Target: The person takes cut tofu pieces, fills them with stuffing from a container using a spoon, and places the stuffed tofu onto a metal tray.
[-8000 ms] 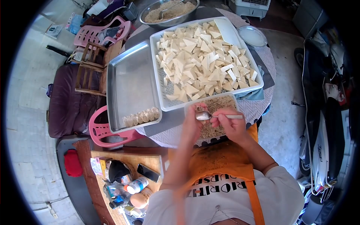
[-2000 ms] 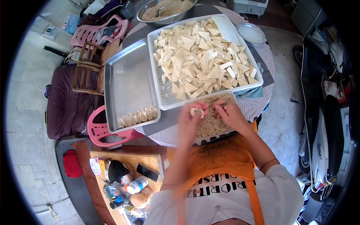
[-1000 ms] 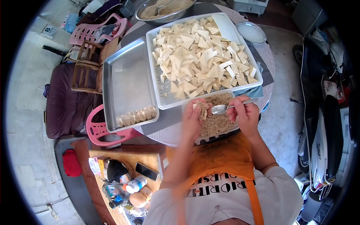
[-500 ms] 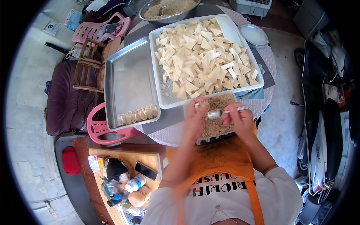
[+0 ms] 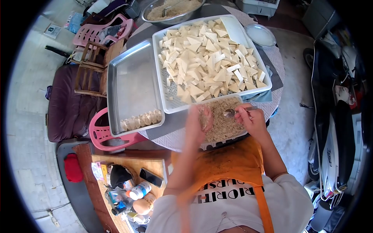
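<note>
My right hand (image 5: 250,118) is closed round the handle of a metal spoon (image 5: 229,113), whose bowl is over the crumbly brown filling (image 5: 221,128). That filling lies in a rectangular container (image 5: 232,137) against the table's near edge. At the container's left side my left hand (image 5: 201,122) is curled and smeared by motion; what lies in its fingers is too blurred to name. Just beyond both hands stands a white perforated tray (image 5: 176,105) heaped with pale triangular tofu pieces (image 5: 206,54). To its left, a metal tray (image 5: 134,81) holds a row of filled pieces (image 5: 142,119) at its near end.
A steel bowl (image 5: 155,19) of similar crumbly stuff stands at the back. Beside the white tray is a round lid-like dish (image 5: 260,35). A pink chair (image 5: 101,132) stands left of the table. Bottles and a phone (image 5: 151,177) rest on a wooden side table (image 5: 161,165).
The spoon's bowl has moved from beside my left hand to the right, over the filling. My left hand has turned and shifted slightly down. The view has shifted a little.
</note>
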A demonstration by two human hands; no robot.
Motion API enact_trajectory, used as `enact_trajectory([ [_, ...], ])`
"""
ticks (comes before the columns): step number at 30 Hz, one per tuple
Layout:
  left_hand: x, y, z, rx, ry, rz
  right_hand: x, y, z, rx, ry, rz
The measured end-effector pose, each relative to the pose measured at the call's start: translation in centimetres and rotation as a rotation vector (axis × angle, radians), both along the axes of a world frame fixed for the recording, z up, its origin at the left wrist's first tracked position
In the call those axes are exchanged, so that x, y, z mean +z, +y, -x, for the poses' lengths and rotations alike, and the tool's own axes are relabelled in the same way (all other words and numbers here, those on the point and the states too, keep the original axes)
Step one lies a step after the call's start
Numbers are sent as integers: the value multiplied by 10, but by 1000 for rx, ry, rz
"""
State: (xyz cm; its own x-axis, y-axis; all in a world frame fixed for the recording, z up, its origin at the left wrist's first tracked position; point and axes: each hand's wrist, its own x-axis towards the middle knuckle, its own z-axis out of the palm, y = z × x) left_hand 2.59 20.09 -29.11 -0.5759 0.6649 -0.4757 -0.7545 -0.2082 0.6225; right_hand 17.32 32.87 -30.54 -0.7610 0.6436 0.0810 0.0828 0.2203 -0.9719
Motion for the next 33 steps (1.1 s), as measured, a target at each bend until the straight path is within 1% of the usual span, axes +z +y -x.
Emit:
enact_trajectory([
  [2, -22, -4, 3, -132, 166, 2, 0, 1, -3, -3, -16, -38],
  [3, -20, -4, 1, -135, 137, 51, 2, 0, -4, -14, -54, -80],
  [5, -13, 0, -7, -127, 105, 127, 0, -3, -7, -43, -59, -9],
  [6, -20, 0, -7, -134, 77, 66, -2, -4, -7, -53, -51, 20],
  [8, -14, 1, -4, -210, 219, 164, -8, -5, -9, -51, -37, 18],
  [10, -13, 0, -2, -270, 359, 236, -3, -7, -8, -41, 16, 86],
  [11, -15, -1, -1, -278, 483, 243, 0, -7, -7, -39, 24, 72],
  [13, -22, -1, -3, -217, 865, 195, 5, -8, -5, -42, 35, 55],
  [14, -25, -2, -4, -196, 954, 170, 6, -8, -4, -45, 37, 48],
  [15, -29, 0, -4, -193, 926, 135, 8, -7, -3, -48, 35, 43],
  [20, -83, 1, 14, -334, 1005, -72, 7, -7, 1, -25, 87, -44],
  [21, -89, 0, 15, -351, 978, -81, 7, -9, 2, -22, 90, -45],
  [22, -96, -2, 15, -350, 1018, -80, 6, -11, 1, -16, 91, -43],
  [23, -92, -4, 14, -348, 1057, -79, 6, -13, 0, -14, 82, -52],
  [24, -88, -4, 13, -327, 1165, -72, 8, -14, -1, -12, 74, -62],
  [26, -54, -2, 4, -277, 1195, -3, 8, -15, -3, -11, 67, -75],
  [27, -25, -1, -7, -250, 1118, 58, 8, -15, -3, -11, 69, -78],
  [29, -12, 0, -12, -221, 1057, 100, 7, -14, -3, -15, 74, -78],
  [33, -45, -2, 1, -248, 1051, 61, 10, -16, -2, -22, 79, -80],
])
